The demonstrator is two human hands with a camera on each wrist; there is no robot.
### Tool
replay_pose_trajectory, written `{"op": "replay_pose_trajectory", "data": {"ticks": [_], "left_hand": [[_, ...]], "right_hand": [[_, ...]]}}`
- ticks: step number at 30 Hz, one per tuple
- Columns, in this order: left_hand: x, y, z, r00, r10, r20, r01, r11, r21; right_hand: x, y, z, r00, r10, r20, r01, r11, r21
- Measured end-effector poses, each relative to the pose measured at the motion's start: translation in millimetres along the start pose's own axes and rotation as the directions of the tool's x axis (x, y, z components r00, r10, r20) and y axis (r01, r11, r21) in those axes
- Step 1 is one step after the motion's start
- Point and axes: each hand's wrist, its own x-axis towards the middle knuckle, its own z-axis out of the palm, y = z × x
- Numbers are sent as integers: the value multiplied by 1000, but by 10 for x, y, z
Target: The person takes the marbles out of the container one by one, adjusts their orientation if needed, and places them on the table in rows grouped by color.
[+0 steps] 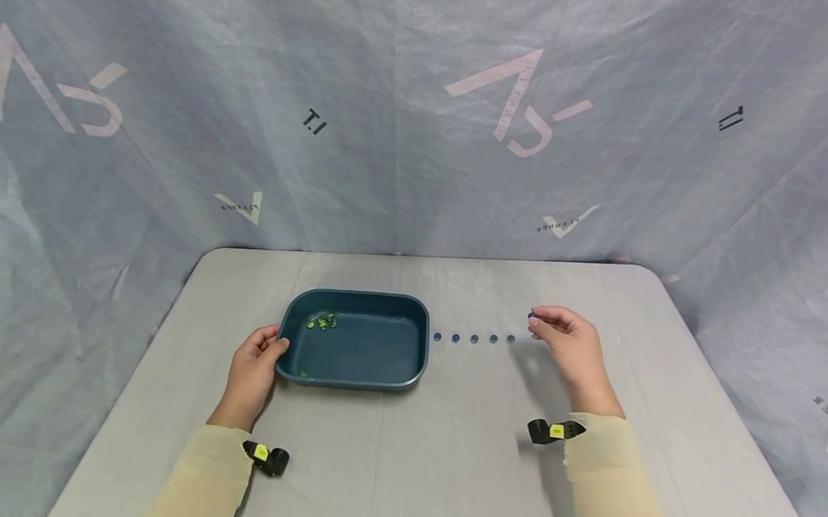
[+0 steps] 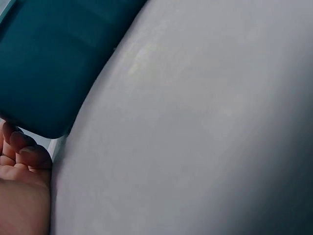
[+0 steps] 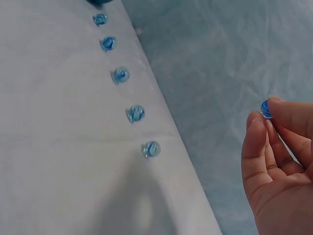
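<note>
A small blue glass marble [image 3: 265,108], round and without a long axis, is pinched at the fingertips of the right hand [image 1: 568,347] just right of a left-to-right row of five blue marbles [image 1: 474,338] beside the teal tray [image 1: 420,351], whose left rim the left hand [image 1: 255,367] grips.

The teal tray [image 1: 420,344] looked like smooth plastic with a dull sheen. The blue marbles [image 3: 135,113] in the row were glossy, clear glass with swirls inside. The grey table [image 1: 447,445] had a matt, faintly streaked top. The backdrop [image 1: 405,135] was thin, wrinkled, matt cloth.
</note>
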Motion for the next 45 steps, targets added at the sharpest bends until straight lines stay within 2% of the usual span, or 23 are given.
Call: {"op": "replay_pose_trajectory", "data": {"ticks": [4, 9, 14, 21, 27, 35, 45], "left_hand": [[-3, 2, 1, 1000, 6, -4, -6, 1000, 1], [-4, 2, 5, 1000, 4, -2, -4, 1000, -4], [-4, -5, 19, 1000, 3, -7, -3, 1000, -13], [11, -16, 20, 1000, 4, -4, -4, 1000, -17], [15, -13, 15, 1000, -1, 2, 1, 1000, -20], [6, -2, 14, 1000, -3, -1, 3, 1000, -19], [-9, 2, 18, 1000, 4, -7, -4, 1000, -3]], "right_hand": [[1, 50, -39, 1000, 13, -7, -13, 1000, 24], [16, 83, -55, 999, 39, -2, -39, 999, 2], [98, 135, -65, 1000, 27, -12, -27, 1000, -10], [147, 276, -58, 997, 82, 5, -81, 994, -77], [148, 418, -21, 993, 118, 12, -117, 989, -88], [156, 550, 20, 993, 122, 7, -119, 982, -148], [156, 564, 38, 993, 118, 9, -113, 963, -246]]}}
